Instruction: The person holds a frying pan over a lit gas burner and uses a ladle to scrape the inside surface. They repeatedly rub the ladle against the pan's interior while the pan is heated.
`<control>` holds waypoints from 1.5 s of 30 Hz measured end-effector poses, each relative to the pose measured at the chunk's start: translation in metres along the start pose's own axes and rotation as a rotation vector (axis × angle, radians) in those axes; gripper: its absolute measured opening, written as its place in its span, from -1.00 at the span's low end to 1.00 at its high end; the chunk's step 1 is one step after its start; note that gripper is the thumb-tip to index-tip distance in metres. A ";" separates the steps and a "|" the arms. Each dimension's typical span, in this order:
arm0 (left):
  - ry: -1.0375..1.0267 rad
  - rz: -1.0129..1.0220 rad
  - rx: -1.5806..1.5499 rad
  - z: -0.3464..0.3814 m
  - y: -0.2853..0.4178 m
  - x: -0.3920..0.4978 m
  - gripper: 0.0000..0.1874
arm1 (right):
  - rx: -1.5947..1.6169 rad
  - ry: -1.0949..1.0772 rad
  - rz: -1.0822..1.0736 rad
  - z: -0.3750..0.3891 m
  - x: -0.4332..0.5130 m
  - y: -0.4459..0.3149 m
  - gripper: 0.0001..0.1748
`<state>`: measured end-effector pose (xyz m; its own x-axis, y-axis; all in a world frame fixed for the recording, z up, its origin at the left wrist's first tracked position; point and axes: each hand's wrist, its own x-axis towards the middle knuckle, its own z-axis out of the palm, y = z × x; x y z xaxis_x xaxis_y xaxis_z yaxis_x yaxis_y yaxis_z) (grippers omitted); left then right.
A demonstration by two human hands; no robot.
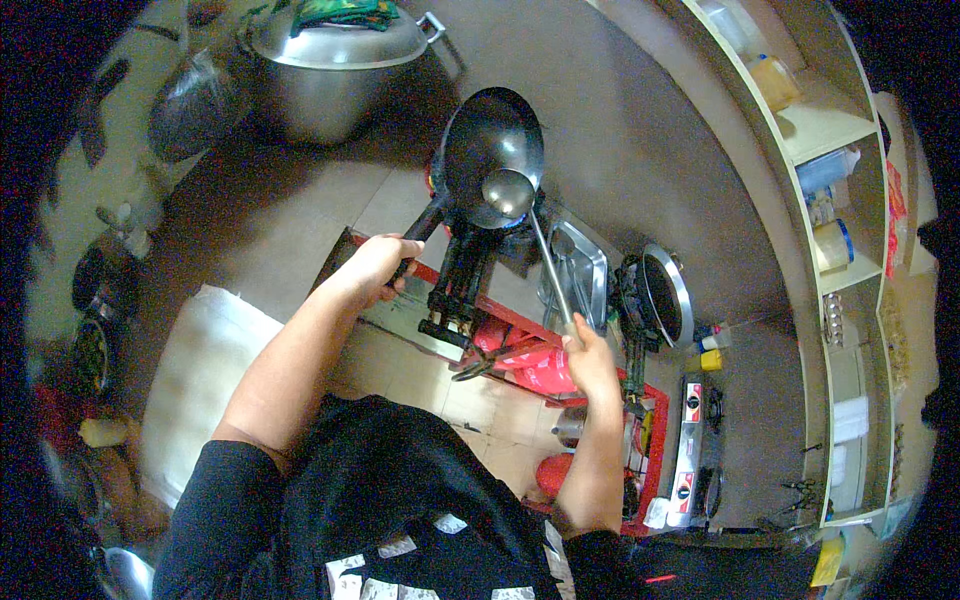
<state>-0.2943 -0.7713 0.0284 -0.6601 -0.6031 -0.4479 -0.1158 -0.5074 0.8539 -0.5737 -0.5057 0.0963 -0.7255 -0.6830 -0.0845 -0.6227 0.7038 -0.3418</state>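
Note:
My left hand (388, 268) is closed around the long dark handle of a black wok (487, 146). The wok tilts over a gas burner (459, 281), and a bit of blue flame shows under its near rim. In my right hand (590, 356) is the shaft of a long-handled metal ladle (508, 193). The ladle's round bowl rests in the near part of the wok or just above it; I cannot tell whether they touch. No food can be made out in the wok.
A metal tray (577, 270) with utensils lies right of the burner. Beyond it stands a second pan (667, 296) on another burner. A large lidded pot (337, 67) is at the back left. A two-knob gas stove (686, 454) and white shelves (832, 135) line the right.

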 end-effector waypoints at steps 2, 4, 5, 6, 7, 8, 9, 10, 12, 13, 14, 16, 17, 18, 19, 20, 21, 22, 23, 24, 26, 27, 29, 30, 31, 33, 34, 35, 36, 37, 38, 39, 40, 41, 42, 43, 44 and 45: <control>-0.015 0.012 0.001 0.001 -0.002 0.001 -0.78 | -0.145 0.087 -0.023 -0.008 0.005 -0.012 -0.35; -0.005 0.033 0.006 0.003 -0.002 0.000 -0.77 | -0.211 0.149 -0.024 -0.017 0.009 -0.023 -0.37; -0.009 0.034 0.001 0.003 -0.002 0.000 -0.77 | -0.238 0.183 -0.024 -0.021 0.012 -0.029 -0.37; -0.001 0.029 -0.003 0.005 -0.001 -0.001 -0.77 | -0.231 0.225 -0.109 -0.024 0.011 -0.032 -0.36; 0.007 0.025 -0.008 0.006 0.000 -0.001 -0.78 | -0.268 0.204 -0.037 -0.027 0.012 -0.035 -0.36; 0.009 0.019 0.004 0.005 0.001 -0.001 -0.77 | -0.269 0.194 -0.049 -0.028 0.009 -0.035 -0.35; 0.011 0.013 0.016 0.004 0.002 -0.001 -0.77 | -0.255 0.148 -0.124 -0.029 0.008 -0.037 -0.35; 0.014 0.004 0.027 0.003 0.003 -0.001 -0.77 | -0.267 0.154 -0.045 -0.030 0.004 -0.036 -0.35; 0.001 -0.013 0.006 0.001 0.003 -0.001 -0.76 | -0.296 0.068 0.051 -0.029 -0.001 -0.034 -0.35; -0.007 -0.024 -0.001 0.001 0.003 -0.001 -0.76 | -0.285 0.109 -0.056 -0.028 -0.001 -0.033 -0.34; -0.009 -0.012 0.008 0.000 0.002 -0.001 -0.76 | -0.309 0.124 -0.077 -0.027 -0.002 -0.032 -0.32; -0.018 0.019 0.028 0.001 0.002 -0.001 -0.75 | -0.391 0.254 -0.096 -0.024 0.001 -0.032 -0.31; -0.003 0.021 0.044 0.002 0.001 -0.001 -0.76 | -0.402 0.274 -0.126 -0.022 0.001 -0.031 -0.32; 0.015 0.022 0.060 0.003 0.001 -0.001 -0.76 | -0.401 0.234 -0.046 -0.021 0.004 -0.032 -0.32; 0.034 0.022 0.076 0.003 0.001 0.000 -0.76 | -0.356 0.259 -0.119 -0.020 0.004 -0.032 -0.32; 0.028 0.027 0.062 0.003 0.000 0.000 -0.76 | -0.365 0.218 -0.035 -0.018 0.007 -0.033 -0.31; 0.023 0.033 0.045 0.002 0.000 0.001 -0.76 | -0.353 0.198 -0.020 -0.018 0.006 -0.033 -0.31; 0.022 0.031 0.034 0.002 0.001 0.001 -0.76 | -0.359 0.113 0.015 -0.017 0.006 -0.034 -0.31; 0.019 0.027 0.022 0.001 0.000 0.002 -0.77 | -0.365 0.169 -0.030 -0.017 0.005 -0.034 -0.30; 0.021 0.018 0.014 0.000 0.000 0.002 -0.77 | -0.415 0.149 -0.008 -0.017 0.004 -0.035 -0.30; 0.007 0.022 0.022 0.000 0.000 0.002 -0.77 | -0.484 0.157 0.062 -0.018 0.001 -0.036 -0.29; 0.016 0.024 0.048 0.001 0.000 0.002 -0.77 | -0.449 0.190 -0.010 -0.019 0.002 -0.037 -0.30; 0.013 0.014 0.020 0.002 0.000 0.001 -0.75 | -0.405 0.296 -0.144 -0.020 0.000 -0.037 -0.33; 0.013 0.021 0.032 0.003 0.001 0.000 -0.75 | -0.389 0.306 -0.160 -0.021 -0.002 -0.037 -0.34; 0.019 0.014 0.052 0.002 0.002 0.000 -0.74 | -0.408 0.254 -0.059 -0.021 0.000 -0.037 -0.34; 0.018 0.021 0.056 0.001 0.003 -0.002 -0.74 | -0.363 0.188 -0.038 -0.022 0.001 -0.037 -0.34; 0.019 0.018 0.062 0.000 0.004 -0.002 -0.73 | -0.402 0.194 -0.004 -0.023 -0.001 -0.035 -0.33; 0.016 0.007 0.061 -0.001 0.004 -0.002 -0.74 | -0.407 0.195 -0.035 -0.023 0.000 -0.036 -0.33; 0.017 -0.001 0.055 -0.001 0.004 -0.002 -0.74 | -0.448 0.162 0.005 -0.024 -0.002 -0.034 -0.33; 0.017 -0.003 0.050 -0.001 0.003 -0.002 -0.74 | -0.420 0.205 -0.079 -0.024 -0.001 -0.034 -0.33; 0.012 0.001 0.043 -0.001 0.002 -0.002 -0.74 | -0.421 0.212 -0.080 -0.025 -0.003 -0.034 -0.34; 0.007 0.015 0.035 0.000 0.001 -0.001 -0.74 | -0.460 0.238 -0.023 -0.026 -0.004 -0.034 -0.34; 0.009 0.021 0.032 0.001 0.000 0.000 -0.74 | -0.452 0.279 -0.076 -0.027 -0.004 -0.035 -0.34; 0.000 0.033 0.030 0.001 0.000 0.001 -0.74 | -0.456 0.233 -0.041 -0.029 -0.006 -0.036 -0.34; 0.001 0.035 0.032 0.002 0.000 0.001 -0.74 | -0.451 0.245 -0.067 -0.030 -0.005 -0.038 -0.34; 0.005 0.032 0.036 0.001 0.000 0.002 -0.75 | -0.431 0.272 -0.136 -0.032 -0.006 -0.038 -0.34; 0.011 0.031 0.035 0.000 0.000 0.002 -0.75 | -0.451 0.238 -0.115 -0.033 -0.002 -0.041 -0.34; 0.016 0.024 0.036 0.000 0.000 0.002 -0.75 | -0.479 0.203 -0.029 -0.035 -0.001 -0.042 -0.34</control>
<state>-0.2952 -0.7726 0.0276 -0.6509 -0.6249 -0.4311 -0.1270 -0.4702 0.8733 -0.5570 -0.5272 0.1435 -0.7187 -0.6853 0.1181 -0.6730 0.7282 0.1296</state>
